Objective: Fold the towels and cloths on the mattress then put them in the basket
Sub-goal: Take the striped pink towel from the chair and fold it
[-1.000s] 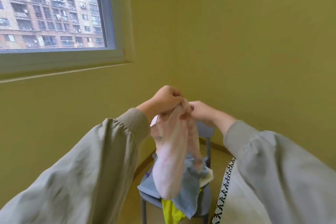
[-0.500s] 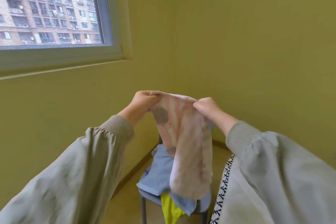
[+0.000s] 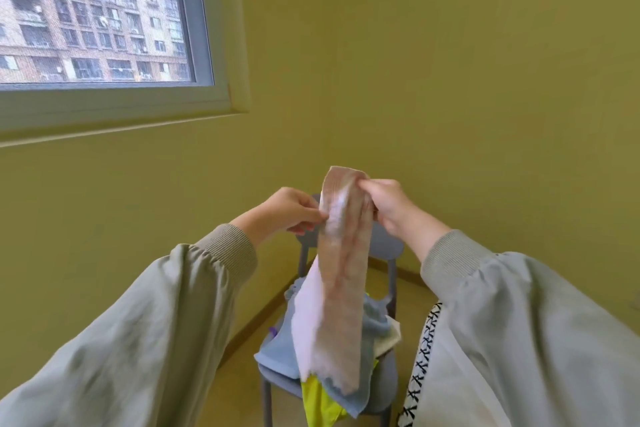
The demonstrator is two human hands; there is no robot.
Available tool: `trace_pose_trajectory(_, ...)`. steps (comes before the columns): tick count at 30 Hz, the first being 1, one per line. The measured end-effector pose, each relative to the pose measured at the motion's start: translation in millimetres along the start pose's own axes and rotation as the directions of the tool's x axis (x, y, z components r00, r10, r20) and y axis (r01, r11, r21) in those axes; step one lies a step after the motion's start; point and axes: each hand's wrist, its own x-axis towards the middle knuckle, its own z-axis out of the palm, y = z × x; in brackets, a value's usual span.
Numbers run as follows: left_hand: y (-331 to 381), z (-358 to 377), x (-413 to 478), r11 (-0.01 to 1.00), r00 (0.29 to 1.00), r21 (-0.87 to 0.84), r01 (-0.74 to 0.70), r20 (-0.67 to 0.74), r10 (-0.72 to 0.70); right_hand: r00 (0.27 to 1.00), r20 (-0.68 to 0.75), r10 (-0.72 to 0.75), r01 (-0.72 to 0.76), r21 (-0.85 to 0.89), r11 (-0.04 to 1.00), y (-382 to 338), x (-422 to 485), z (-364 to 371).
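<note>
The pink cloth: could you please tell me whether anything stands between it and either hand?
Nothing visible does. The right hand grips the pink cloth at its top, and the left hand pinches its edge just below.

Both our arms reach forward. Our right hand [image 3: 389, 206] grips a pink-beige fabric cloth [image 3: 343, 274]; our left hand [image 3: 292, 211] seems to pinch its edge.

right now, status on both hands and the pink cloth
Both busy: left hand pinches pink cloth edge, right hand grips its top. Cloth hangs midair over chair piled with other cloths. Nothing seen in the way.
</note>
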Motion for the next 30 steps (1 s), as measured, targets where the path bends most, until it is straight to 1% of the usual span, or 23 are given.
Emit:
trace_pose_trajectory(1,-4,-1,0,1.000,1.000,-0.009,0.009,0.023,-0.009,1.000,0.005,0.015,-0.015,0.019,1.000,-1,1,-1)
trace_pose_trajectory(2,-7,-1,0,0.998,0.999,-0.066,0.016,0.031,-0.014,0.999,0.020,0.029,-0.029,0.020,0.999,0,1,-1)
trace_pose_trajectory(3,-8,-1,0,0.987,1.000,-0.161,0.022,0.025,-0.019,0.999,0.035,0.038,-0.038,0.013,0.999,1,1,-1)
trace_pose_trajectory(5,-5,-2,3,0.931,0.999,-0.364,0.033,0.007,-0.033,0.998,0.053,0.039,-0.040,0.005,0.999,3,2,-2)
trace_pose_trajectory(6,-2,-1,5,0.905,0.999,-0.424,0.031,-0.009,-0.038,0.998,0.059,0.036,-0.036,0.001,0.999,5,3,-3)
trace_pose_trajectory(7,0,0,6,0.896,0.999,-0.444,0.025,-0.031,-0.044,0.997,0.069,0.033,-0.033,-0.005,0.999,6,3,-3)
trace_pose_trajectory(9,4,4,6,0.906,0.995,-0.422,0.020,-0.077,-0.058,0.994,0.113,0.014,-0.015,0.000,1.000,9,3,-3)
trace_pose_trajectory(11,8,9,3,0.897,0.996,-0.441,0.030,-0.058,-0.061,0.992,0.128,-0.004,0.007,-0.020,1.000,12,1,-2)
trace_pose_trajectory(13,11,12,0,0.889,0.999,-0.456,0.037,-0.019,-0.051,0.993,0.113,-0.010,0.017,-0.060,0.998,11,0,0)
trace_pose_trajectory(15,8,14,2,0.919,0.998,-0.390,0.059,-0.001,-0.065,0.997,0.071,-0.007,0.011,-0.048,0.999,8,3,-1)
trace_pose_trajectory(16,4,14,5,0.948,0.997,-0.309,0.078,-0.004,-0.083,0.999,0.035,-0.006,0.008,-0.057,0.998,7,5,-2)
trace_pose_trajectory(18,-15,19,7,0.986,0.989,-0.096,0.139,-0.030,-0.142,0.999,-0.037,0.023,-0.028,-0.146,0.989,18,6,-3)
trace_pose_trajectory(20,-42,33,5,0.977,0.980,0.073,0.199,-0.026,-0.197,0.994,-0.051,0.099,-0.108,-0.223,0.969,48,4,0)
trace_pose_trajectory(21,-55,42,2,0.971,0.976,0.108,0.216,-0.004,-0.216,0.988,-0.046,0.148,-0.154,-0.228,0.961,67,1,3)
trace_pose_trajectory(24,-91,74,-4,0.964,0.968,0.124,0.236,0.060,-0.245,0.963,-0.044,0.264,-0.267,-0.229,0.936,117,-7,11)
trace_pose_trajectory(27,-120,94,3,0.960,0.969,0.158,0.232,0.049,-0.242,0.947,-0.079,0.311,-0.321,-0.258,0.911,153,1,13)
trace_pose_trajectory(30,-150,109,13,0.958,0.967,0.154,0.244,0.036,-0.252,0.915,-0.132,0.381,-0.403,-0.259,0.878,191,13,17)
